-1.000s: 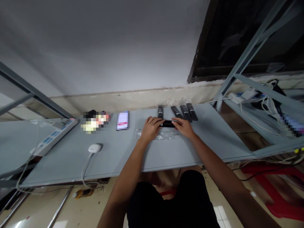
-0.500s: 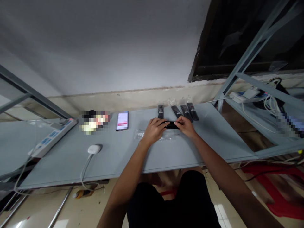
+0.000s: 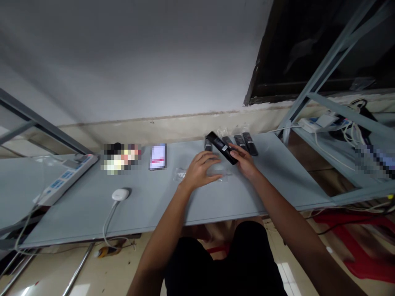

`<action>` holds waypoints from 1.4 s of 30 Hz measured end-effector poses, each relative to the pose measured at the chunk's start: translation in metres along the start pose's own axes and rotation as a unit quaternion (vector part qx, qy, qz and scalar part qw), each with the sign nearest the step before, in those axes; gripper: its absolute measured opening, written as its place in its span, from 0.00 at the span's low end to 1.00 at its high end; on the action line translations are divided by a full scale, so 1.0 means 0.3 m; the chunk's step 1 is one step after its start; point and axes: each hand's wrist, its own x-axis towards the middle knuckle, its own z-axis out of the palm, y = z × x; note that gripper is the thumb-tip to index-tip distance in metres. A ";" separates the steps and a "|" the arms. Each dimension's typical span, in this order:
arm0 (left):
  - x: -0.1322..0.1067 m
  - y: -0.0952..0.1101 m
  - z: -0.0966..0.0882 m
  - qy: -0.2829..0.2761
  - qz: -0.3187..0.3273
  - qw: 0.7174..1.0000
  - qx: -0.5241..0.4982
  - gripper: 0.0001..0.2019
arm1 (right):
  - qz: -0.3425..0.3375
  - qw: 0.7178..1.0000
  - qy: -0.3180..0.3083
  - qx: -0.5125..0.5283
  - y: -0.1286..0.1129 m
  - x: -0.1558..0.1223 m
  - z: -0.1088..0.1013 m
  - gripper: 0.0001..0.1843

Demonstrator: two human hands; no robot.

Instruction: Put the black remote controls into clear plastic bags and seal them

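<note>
My right hand grips the lower end of a black remote control, which is tilted with its far end pointing up and to the left. My left hand rests palm down, fingers apart, on or just above a clear plastic bag, holding nothing. Several more black remote controls lie side by side on the grey table just beyond my hands. The held remote partly covers the nearest ones.
A smartphone with a lit screen lies left of my hands, beside a pixelated patch of objects. A white corded puck and a power strip sit further left. Metal shelf frames stand at both sides.
My left hand has let go of the black remote and moved left. My right hand has raised the remote and swung it from lying level to a steep tilt.
</note>
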 end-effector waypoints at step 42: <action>-0.029 -0.030 -0.007 -0.093 -0.190 0.977 0.005 0.27 | -0.041 0.998 0.034 -0.032 0.037 -0.005 0.046 0.60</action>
